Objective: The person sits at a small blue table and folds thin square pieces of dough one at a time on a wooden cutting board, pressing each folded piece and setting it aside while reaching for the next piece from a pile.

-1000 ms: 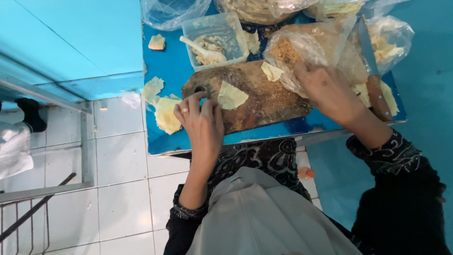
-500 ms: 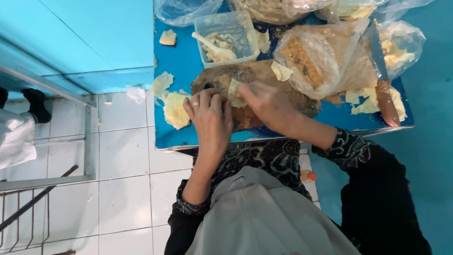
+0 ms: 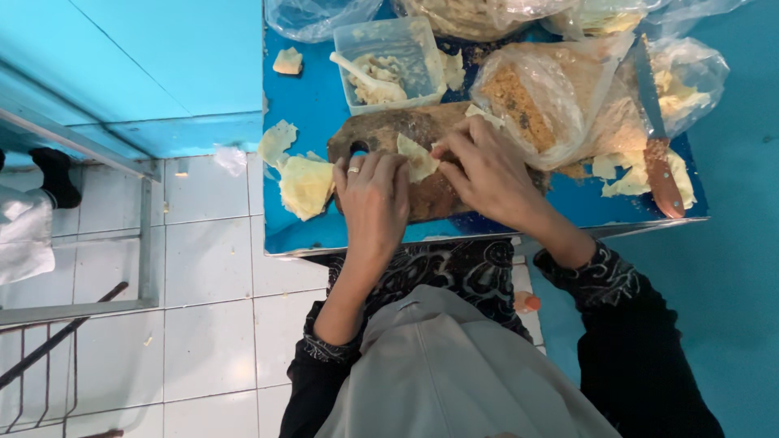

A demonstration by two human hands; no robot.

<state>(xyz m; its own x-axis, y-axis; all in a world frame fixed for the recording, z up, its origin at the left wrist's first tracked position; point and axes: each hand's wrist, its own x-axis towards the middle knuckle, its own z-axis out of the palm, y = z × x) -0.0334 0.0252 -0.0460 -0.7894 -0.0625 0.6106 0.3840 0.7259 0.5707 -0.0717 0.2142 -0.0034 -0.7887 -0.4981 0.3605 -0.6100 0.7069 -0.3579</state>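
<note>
A thin pale yellow dough sheet [image 3: 417, 156] lies on a brown wooden board [image 3: 381, 130] on the blue table [image 3: 300, 97]. My left hand [image 3: 373, 195], with a ring on one finger, presses its fingertips on the sheet's near edge. My right hand [image 3: 485, 172] pinches the sheet's right side, fingers curled over it. Both hands meet at the sheet, which they partly hide.
A clear plastic tub [image 3: 389, 61] with filling and a white spoon stands behind the board. Plastic bags of crumbs [image 3: 552, 97] and dough scraps sit at the right. A wooden-handled knife [image 3: 656, 138] lies at the far right. Loose dough sheets [image 3: 304, 185] lie left of the board.
My right hand came away from the bag of crumbs at the right and moved left onto the dough sheet. My left hand stayed on the board.
</note>
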